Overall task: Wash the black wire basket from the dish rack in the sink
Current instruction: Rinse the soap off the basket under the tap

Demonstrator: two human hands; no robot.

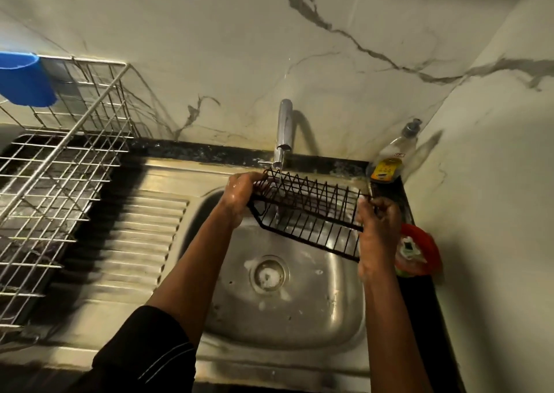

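The black wire basket (308, 212), long and narrow with upright zigzag prongs, hangs tilted over the steel sink (314, 311). My left hand (239, 194) grips its far left end. At its right end my right hand (379, 227) holds the rim. A stream of water from the chrome tap (283, 134) falls onto the basket's left part. Soap foam lies around the drain (269, 274).
A silver wire dish rack (60, 164) stands on the left, with a blue cup (25, 80) at its far corner. The ribbed drainboard (135, 236) lies between rack and sink. A dish soap bottle (389, 158) and a red-rimmed scrubber holder (416, 251) sit at the sink's right, against the wall.
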